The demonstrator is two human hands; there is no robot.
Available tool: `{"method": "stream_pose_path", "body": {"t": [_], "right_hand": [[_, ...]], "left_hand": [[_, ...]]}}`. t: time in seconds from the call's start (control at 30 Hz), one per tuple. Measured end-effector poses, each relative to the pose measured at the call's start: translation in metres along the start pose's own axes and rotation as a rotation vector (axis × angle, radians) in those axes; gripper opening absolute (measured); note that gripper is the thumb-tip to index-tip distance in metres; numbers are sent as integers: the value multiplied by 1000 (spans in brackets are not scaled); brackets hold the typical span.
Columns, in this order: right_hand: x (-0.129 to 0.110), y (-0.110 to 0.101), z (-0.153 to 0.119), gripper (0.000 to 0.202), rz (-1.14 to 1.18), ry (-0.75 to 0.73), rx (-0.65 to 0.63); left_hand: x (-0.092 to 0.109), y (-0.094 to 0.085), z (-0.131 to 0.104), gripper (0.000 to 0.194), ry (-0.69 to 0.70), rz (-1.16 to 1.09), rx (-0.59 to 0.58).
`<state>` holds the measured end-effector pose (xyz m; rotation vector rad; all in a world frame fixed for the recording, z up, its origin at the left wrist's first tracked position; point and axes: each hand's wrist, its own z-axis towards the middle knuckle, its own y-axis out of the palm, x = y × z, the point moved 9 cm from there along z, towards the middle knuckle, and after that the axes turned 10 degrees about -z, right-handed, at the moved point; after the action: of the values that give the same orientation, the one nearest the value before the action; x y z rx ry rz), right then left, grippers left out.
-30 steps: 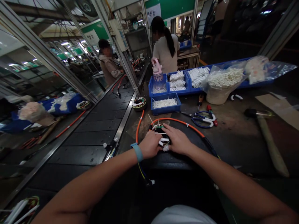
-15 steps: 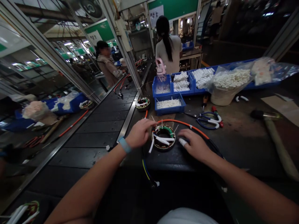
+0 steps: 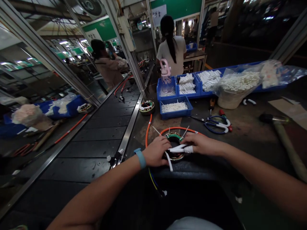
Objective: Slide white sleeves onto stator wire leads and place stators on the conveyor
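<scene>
A ring-shaped wound component with a green inner band and copper-toned rim lies on the dark, worn table, between the two bare hands. The left hand is at its 9 o'clock side, fingers curled against the rim; whether that grip pinches anything is hidden. The right hand comes in from 3 o'clock, its grip partly closed, fingers bent at the upper-right rim and the white-wrapped thumb against the soft white tubes crossing the ring's opening; whether it pinches them I cannot tell. One white tube hangs over the rim toward 7 o'clock. An orange-sleeved cable arcs behind the ring. From the ring, a small blue plastic tray of thin white strips sits at 12 o'clock, a second wound ring at 11, blue-handled scissors at 2, and a wooden-handled hammer at 3.
</scene>
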<state>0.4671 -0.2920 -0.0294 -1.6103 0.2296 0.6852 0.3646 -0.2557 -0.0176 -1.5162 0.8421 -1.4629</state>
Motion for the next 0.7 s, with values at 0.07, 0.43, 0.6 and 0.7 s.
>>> {"method": "stream_pose_path", "body": {"t": [0.07, 0.43, 0.6, 0.7], "right_hand": [[2, -2, 1, 22, -3, -14, -35], [8, -10, 28, 19, -341, 51, -94], [11, -21, -8, 17, -162, 133, 302], [9, -8, -37, 12, -30, 180, 499]], "left_hand": [[0, 3, -1, 26, -16, -21, 0], [3, 12, -13, 23, -205, -80, 376], [5, 17, -16, 24, -369, 11, 510], [11, 21, -16, 27, -387, -26, 556]]}}
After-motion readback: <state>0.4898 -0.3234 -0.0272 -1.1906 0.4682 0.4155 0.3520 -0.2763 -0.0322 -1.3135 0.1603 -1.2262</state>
